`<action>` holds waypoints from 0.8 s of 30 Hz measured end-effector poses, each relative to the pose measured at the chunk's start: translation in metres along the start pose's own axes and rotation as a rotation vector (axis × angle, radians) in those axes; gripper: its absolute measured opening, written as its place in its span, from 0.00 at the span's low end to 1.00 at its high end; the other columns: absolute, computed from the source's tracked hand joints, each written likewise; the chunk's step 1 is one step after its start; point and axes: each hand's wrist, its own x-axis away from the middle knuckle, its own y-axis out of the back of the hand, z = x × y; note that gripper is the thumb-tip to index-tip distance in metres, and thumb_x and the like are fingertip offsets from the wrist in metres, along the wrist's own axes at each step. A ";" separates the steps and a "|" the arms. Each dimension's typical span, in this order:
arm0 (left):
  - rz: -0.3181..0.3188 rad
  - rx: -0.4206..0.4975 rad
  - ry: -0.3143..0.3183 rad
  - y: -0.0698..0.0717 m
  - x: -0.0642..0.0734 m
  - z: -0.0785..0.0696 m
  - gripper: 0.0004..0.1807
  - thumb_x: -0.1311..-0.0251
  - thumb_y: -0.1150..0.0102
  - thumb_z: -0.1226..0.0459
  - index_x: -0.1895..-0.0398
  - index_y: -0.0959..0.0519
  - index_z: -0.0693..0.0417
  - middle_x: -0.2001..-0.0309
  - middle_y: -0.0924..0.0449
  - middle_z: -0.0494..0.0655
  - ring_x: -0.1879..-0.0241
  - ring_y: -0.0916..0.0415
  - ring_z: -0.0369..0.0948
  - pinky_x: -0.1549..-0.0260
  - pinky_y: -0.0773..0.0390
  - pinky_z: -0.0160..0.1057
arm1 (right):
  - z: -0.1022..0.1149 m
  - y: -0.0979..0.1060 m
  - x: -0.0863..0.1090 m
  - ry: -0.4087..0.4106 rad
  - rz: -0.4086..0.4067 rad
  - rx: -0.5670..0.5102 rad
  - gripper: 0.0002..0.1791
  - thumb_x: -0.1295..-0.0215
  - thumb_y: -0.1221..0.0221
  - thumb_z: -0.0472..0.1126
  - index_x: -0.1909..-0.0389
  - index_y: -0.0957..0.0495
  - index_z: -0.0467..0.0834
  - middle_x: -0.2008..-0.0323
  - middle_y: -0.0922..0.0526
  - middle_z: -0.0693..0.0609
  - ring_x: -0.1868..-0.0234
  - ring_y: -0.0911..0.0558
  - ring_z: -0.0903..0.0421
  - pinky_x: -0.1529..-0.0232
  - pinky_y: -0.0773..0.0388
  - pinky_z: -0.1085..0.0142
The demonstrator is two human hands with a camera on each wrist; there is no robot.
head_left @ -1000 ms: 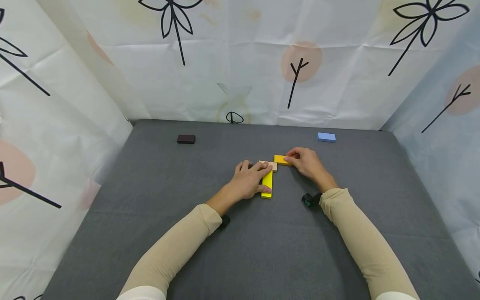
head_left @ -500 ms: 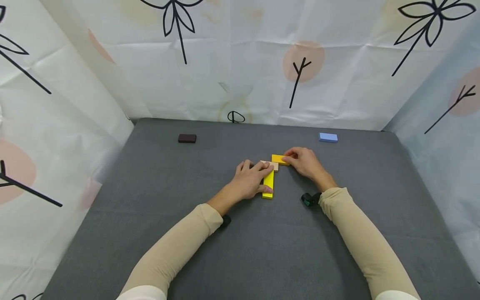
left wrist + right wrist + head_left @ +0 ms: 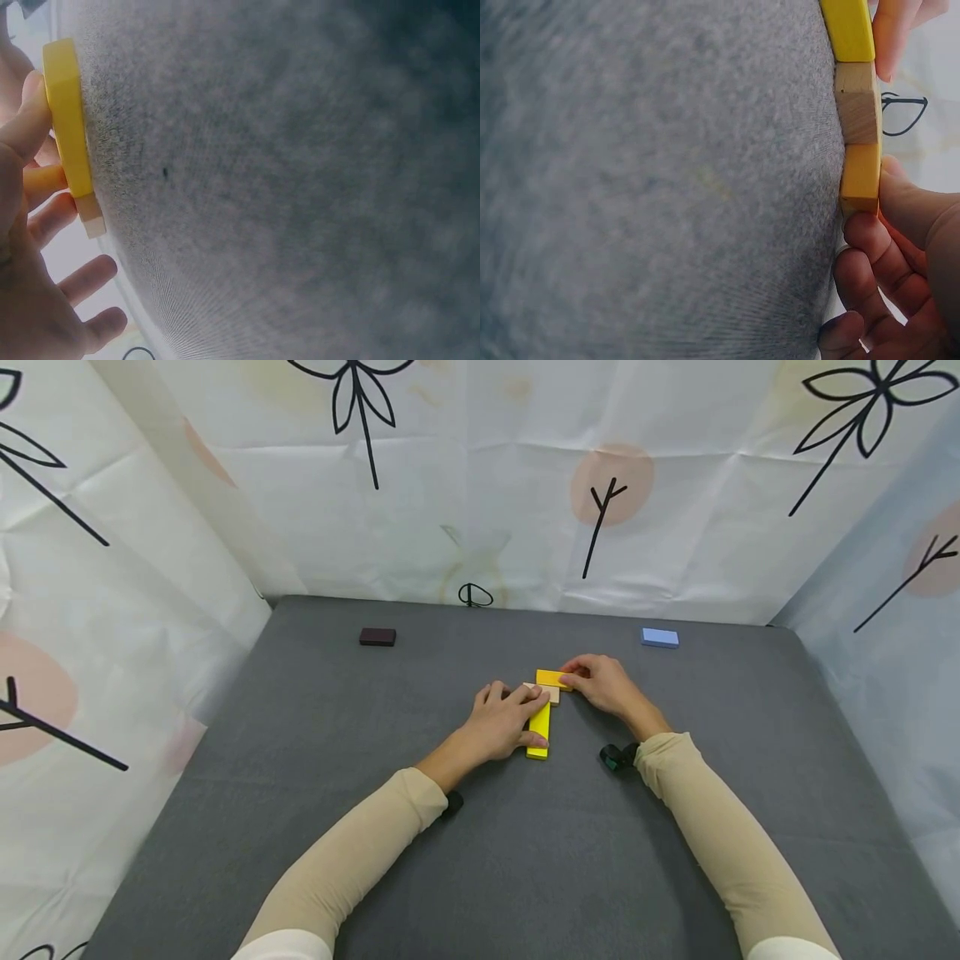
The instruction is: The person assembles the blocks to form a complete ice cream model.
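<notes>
Three flat wooden blocks lie together on the grey cloth-covered table. A bright yellow block [image 3: 538, 725] points toward me. A plain wood block [image 3: 552, 695] lies crosswise at its far end, and an orange-yellow block [image 3: 550, 677] sits just behind that one. My left hand [image 3: 491, 723] rests over the bright yellow and plain blocks, with thumb and fingertips touching them and the outer fingers spread, as the left wrist view shows. My right hand [image 3: 606, 687] pinches the right end of the orange-yellow block [image 3: 861, 171] between thumb and fingers. In the right wrist view the blocks touch one another.
A dark brown block [image 3: 377, 637] lies at the back left of the table [image 3: 465, 877]. Toward the back right is a light blue block [image 3: 660, 637]. White patterned cloth [image 3: 420, 527] hangs behind the table and on both sides.
My right hand has slid the orange-yellow block a little to the left along the back of the plain block. My left hand keeps its place on the other two. The head view shifted slightly.
</notes>
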 end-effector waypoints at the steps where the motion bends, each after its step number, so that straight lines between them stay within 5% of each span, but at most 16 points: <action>1: 0.002 -0.003 0.000 0.000 0.000 0.000 0.45 0.35 0.52 0.34 0.17 0.53 0.30 0.18 0.50 0.34 0.27 0.45 0.54 0.23 0.48 0.59 | 0.000 0.000 0.000 0.005 0.002 -0.001 0.18 0.24 0.42 0.44 0.44 0.18 0.35 0.54 0.14 0.39 0.58 0.19 0.47 0.52 0.22 0.55; 24: 0.017 -0.013 -0.008 0.000 0.003 -0.001 0.43 0.31 0.55 0.35 0.17 0.55 0.31 0.17 0.54 0.34 0.27 0.45 0.54 0.24 0.46 0.59 | 0.002 -0.004 -0.006 0.099 0.046 -0.013 0.18 0.24 0.41 0.41 0.41 0.19 0.36 0.50 0.14 0.39 0.54 0.19 0.46 0.47 0.22 0.51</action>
